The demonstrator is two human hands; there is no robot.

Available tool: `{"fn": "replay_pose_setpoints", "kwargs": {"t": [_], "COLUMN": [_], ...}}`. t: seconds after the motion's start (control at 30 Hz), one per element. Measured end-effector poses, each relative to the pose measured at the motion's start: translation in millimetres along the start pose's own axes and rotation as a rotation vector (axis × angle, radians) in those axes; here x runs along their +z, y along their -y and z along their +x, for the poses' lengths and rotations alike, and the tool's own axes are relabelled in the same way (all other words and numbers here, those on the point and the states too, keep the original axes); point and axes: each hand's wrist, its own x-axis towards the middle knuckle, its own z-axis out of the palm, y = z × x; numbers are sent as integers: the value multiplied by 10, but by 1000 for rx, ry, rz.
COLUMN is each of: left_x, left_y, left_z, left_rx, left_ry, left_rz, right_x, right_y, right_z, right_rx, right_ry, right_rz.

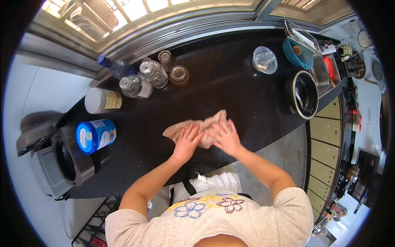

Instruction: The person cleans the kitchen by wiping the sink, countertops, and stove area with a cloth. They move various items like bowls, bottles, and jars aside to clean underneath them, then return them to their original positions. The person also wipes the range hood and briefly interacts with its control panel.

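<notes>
A crumpled pinkish-beige cloth point(203, 124) lies on the black countertop point(197, 92) in front of me. My left hand point(188, 142) rests flat on its near left part, fingers stretched out and pointing away from me. On its right part is my right hand point(224, 138), with fingers spread and slightly blurred; a ring shows on one finger. Both palms face down, and neither hand's fingers are wrapped around the cloth. Part of the cloth under the hands is hidden.
Left stand a blue tub point(96, 135), a white-lidded jar point(103, 100), several glass bottles and jars point(153, 74), and a dark bin-like container point(68, 160). Toward the right are a clear plastic bowl point(265, 59), a black pot point(303, 94), a teal basin point(297, 53) and a sink point(320, 73).
</notes>
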Motion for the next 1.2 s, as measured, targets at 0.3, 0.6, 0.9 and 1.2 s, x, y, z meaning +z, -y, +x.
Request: {"fn": "replay_pose_setpoints", "kwargs": {"t": [0.3,0.6,0.9,1.2], "left_x": [97,217,-223,-476], "left_y": [391,-68,-312,272], "left_z": [2681,1358,254,1665], "left_rx": [-162,-157,-566,-636], "left_ry": [-404,-277,-313,-897], "left_rz": [48,-108,34,-376], "right_x": [-39,45,-587,-784], "right_y": [-1656,-948,-209,-501], "right_z": [1797,792,1130,3485], "right_rx": [282,121,-23,-256], "right_ry": [-237,-97,-220,-157], "right_rz": [-2,244,334,294]}}
